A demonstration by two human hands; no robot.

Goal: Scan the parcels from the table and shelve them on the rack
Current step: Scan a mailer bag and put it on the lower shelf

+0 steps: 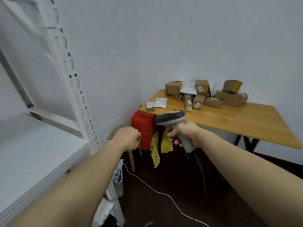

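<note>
Standing at the far left, the white metal rack [32, 153] shows a bare shelf board and a slotted upright post. Just right of that post, the left hand [127, 139] is stretched forward in the air with its fingers curled into a loose fist, holding nothing. Beyond it, a red plastic bin [142, 126] sits under the near-left corner of the bench [246, 123], with crumpled yellow material [155, 154] hanging beside it. A thin white cord [155, 191] trails across the dark floor below.

Right of centre, the right hand [183, 133] is wrapped around the grey handle of a barcode scanner [172, 117], whose dark head points left and whose dark cable [202, 171] drops from the butt of the handle. The scanner is held in front of the bench edge, not touching it.

Farther right and back, the parcels [205, 95] are heaped on the wooden bench against the wall: mostly brown cardboard boxes with a white mailer among them. Two flat white packets [161, 102] lie apart near the bench's left corner.
</note>
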